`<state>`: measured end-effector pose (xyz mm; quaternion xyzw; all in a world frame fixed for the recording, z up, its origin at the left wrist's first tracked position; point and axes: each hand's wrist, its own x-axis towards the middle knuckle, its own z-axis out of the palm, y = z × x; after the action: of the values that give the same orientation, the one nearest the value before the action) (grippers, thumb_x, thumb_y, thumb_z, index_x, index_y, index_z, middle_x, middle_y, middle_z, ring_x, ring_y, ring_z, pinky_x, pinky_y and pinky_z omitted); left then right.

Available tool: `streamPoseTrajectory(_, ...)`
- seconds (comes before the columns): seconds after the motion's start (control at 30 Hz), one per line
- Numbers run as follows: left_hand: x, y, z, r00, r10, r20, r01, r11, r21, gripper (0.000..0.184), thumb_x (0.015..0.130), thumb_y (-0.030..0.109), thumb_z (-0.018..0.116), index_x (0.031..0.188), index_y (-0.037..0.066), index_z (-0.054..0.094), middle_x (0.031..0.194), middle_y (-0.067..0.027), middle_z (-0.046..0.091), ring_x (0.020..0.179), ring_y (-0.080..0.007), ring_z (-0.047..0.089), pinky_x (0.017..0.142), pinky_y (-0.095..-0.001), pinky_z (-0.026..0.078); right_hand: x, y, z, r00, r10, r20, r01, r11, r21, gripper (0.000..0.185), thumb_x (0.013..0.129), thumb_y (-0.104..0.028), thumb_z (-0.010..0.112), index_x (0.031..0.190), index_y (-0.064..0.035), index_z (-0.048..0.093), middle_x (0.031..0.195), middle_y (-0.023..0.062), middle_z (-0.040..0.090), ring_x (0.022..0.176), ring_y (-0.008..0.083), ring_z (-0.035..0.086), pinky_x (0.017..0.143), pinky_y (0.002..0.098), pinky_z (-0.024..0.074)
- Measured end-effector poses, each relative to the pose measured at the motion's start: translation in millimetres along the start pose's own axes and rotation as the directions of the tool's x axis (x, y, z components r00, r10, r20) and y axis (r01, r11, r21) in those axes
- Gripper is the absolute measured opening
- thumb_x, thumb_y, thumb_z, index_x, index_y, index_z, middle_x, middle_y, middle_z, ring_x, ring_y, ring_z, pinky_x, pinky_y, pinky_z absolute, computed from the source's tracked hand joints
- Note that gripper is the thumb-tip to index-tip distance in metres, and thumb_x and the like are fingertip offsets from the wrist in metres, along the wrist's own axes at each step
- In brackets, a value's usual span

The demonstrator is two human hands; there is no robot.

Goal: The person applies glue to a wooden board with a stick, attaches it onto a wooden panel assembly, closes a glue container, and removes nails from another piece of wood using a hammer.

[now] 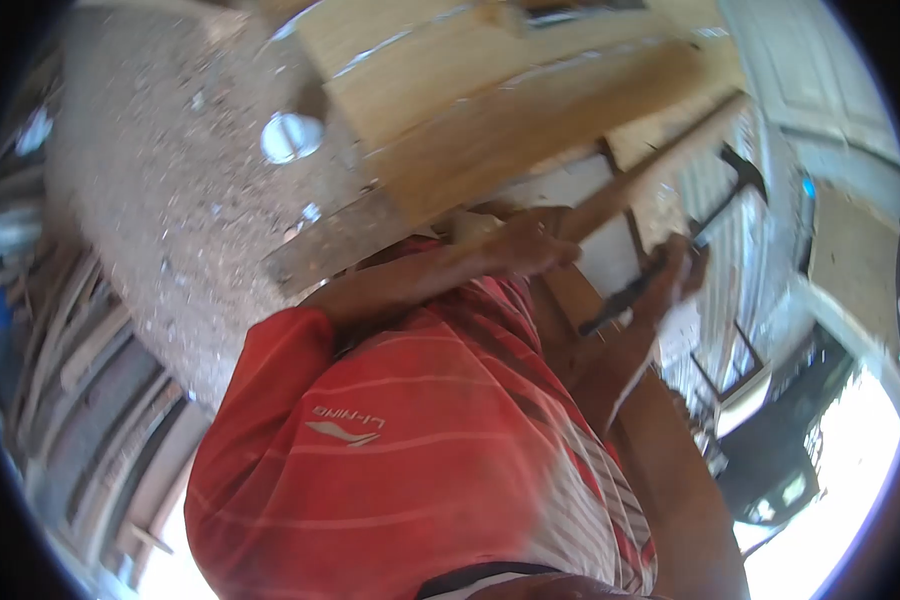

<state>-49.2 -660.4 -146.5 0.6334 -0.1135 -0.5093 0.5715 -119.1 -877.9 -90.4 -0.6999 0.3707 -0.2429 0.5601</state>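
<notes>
My left hand [538,247] is closed around the near end of a long wooden strip [660,165], which slants away to the upper right. In my right hand [678,272] is a hammer [715,215], gripped by its dark handle. Its dark head points up and right, beside the strip and apart from it. The image is somewhat blurred, so the finger details are soft.
Wooden boards [530,110] lie across the top of the view. A white round object [291,138] sits on the littered ground [170,180]. Stacked timber [100,430] stands at left. A brown plank [670,470] runs beside my body at right.
</notes>
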Motion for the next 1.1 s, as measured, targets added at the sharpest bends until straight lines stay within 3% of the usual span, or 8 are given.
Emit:
streamPoseTrajectory(0.2, -136.0, 22.3, -58.1, 0.937, 0.32, -0.138, -0.339, 0.928, -0.151, 0.069, 0.088, 0.03, 0.082, 0.143, -0.001, 0.052, 0.119, -0.0122, 0.068, 0.108, -0.023, 0.064, 0.093, -0.0368, 0.051, -30.7, -78.1, 9.5, 0.982, -0.13, -0.14, 0.164, 0.948, 0.272, 0.046, 0.1, -0.032, 0.061, 0.133, -0.0005, 0.056, 0.081, 0.0053, 0.059, 0.059, 0.0121, 0.05, 0.051, 0.0246, 0.0407)
streamPoseTrajectory(0.37, -235.7, 6.8, -139.5, 0.924, 0.36, -0.127, -0.38, 0.844, -0.378, 0.047, 0.093, 0.013, 0.076, 0.132, 0.0, 0.053, 0.11, -0.0086, 0.068, 0.092, -0.0135, 0.068, 0.081, -0.0333, 0.056, -83.9, -89.6, 29.5, 0.987, -0.15, -0.048, 0.158, 0.924, 0.348, 0.059, 0.106, -0.045, 0.054, 0.155, -0.0129, 0.041, 0.085, 0.0043, 0.058, 0.06, 0.0111, 0.048, 0.051, 0.0252, 0.0405)
streamPoseTrajectory(0.47, -286.3, -19.4, -176.7, 0.915, 0.317, -0.247, -0.351, 0.931, -0.104, 0.062, 0.089, 0.026, 0.08, 0.134, 0.0, 0.047, 0.106, -0.011, 0.069, 0.088, -0.0136, 0.067, 0.079, -0.0344, 0.055, -161.4, -92.5, 72.9, 0.981, -0.192, -0.021, 0.191, 0.945, 0.264, 0.053, 0.103, -0.027, 0.058, 0.148, -0.0025, 0.047, 0.081, 0.004, 0.056, 0.058, 0.0091, 0.047, 0.048, 0.023, 0.0378)
streamPoseTrajectory(0.57, -349.3, -58.3, -222.3, 0.746, 0.418, -0.518, -0.214, 0.888, 0.408, 0.06, 0.087, 0.029, 0.082, 0.131, -0.001, 0.054, 0.103, -0.0124, 0.071, 0.087, -0.0184, 0.07, 0.075, -0.0368, 0.057, -249.0, -97.3, 112.2, 0.964, -0.267, 0.003, 0.262, 0.946, 0.192, 0.048, 0.098, -0.016, 0.061, 0.141, 0.0043, 0.051, 0.08, 0.0049, 0.056, 0.057, 0.0097, 0.05, 0.047, 0.0234, 0.0389)
streamPoseTrajectory(0.67, -407.6, -117.6, -270.7, 0.678, 0.579, -0.453, -0.184, 0.73, 0.659, 0.051, 0.086, 0.027, 0.082, 0.123, -0.001, 0.062, 0.102, -0.0159, 0.072, 0.087, -0.0247, 0.073, 0.073, -0.0395, 0.058, -322.4, -110.2, 138.8, 0.949, -0.314, 0.009, 0.31, 0.94, 0.141, 0.049, 0.098, -0.017, 0.063, 0.14, 0.0057, 0.051, 0.081, 0.0061, 0.057, 0.059, 0.0109, 0.052, 0.048, 0.0247, 0.0417)
streamPoseTrajectory(0.8, -465.2, -188.7, -305.6, 0.773, 0.513, -0.372, -0.059, 0.643, 0.764, 0.05, 0.083, 0.027, 0.086, 0.121, 0.002, 0.066, 0.105, -0.0168, 0.073, 0.09, -0.0305, 0.074, 0.077, -0.0399, 0.058, -409.0, -145.5, 165.8, 0.919, -0.393, 0.017, 0.388, 0.912, 0.134, 0.045, 0.099, -0.019, 0.064, 0.136, 0.0051, 0.054, 0.083, 0.0077, 0.059, 0.059, 0.0123, 0.054, 0.048, 0.0251, 0.0436)
streamPoseTrajectory(0.97, -479.1, -222.8, -334.2, 0.808, 0.544, -0.227, -0.088, 0.492, 0.866, 0.042, 0.082, 0.037, 0.084, 0.109, 0.009, 0.066, 0.091, -0.0123, 0.068, 0.08, -0.0336, 0.069, 0.07, -0.0465, 0.055, -481.3, -129.9, 176.4, 0.982, -0.168, 0.089, 0.179, 0.974, -0.136, 0.018, 0.104, -0.023, 0.062, 0.106, -0.0051, 0.059, 0.074, 0.0006, 0.057, 0.056, 0.0071, 0.053, 0.048, 0.0239, 0.0424)
streamPoseTrajectory(1.1, -476.9, -231.5, -354.2, 0.794, 0.593, -0.134, -0.145, 0.4, 0.905, 0.04, 0.086, 0.034, 0.081, 0.113, 0.01, 0.064, 0.097, -0.0123, 0.068, 0.089, -0.0334, 0.069, 0.077, -0.0478, 0.053, -523.9, -79.2, 197.9, 0.973, 0.065, 0.222, -0.001, 0.961, -0.278, 0.014, 0.104, -0.019, 0.058, 0.104, -0.0051, 0.059, 0.07, -0.0015, 0.054, 0.056, 0.0056, 0.051, 0.048, 0.0234, 0.0411)
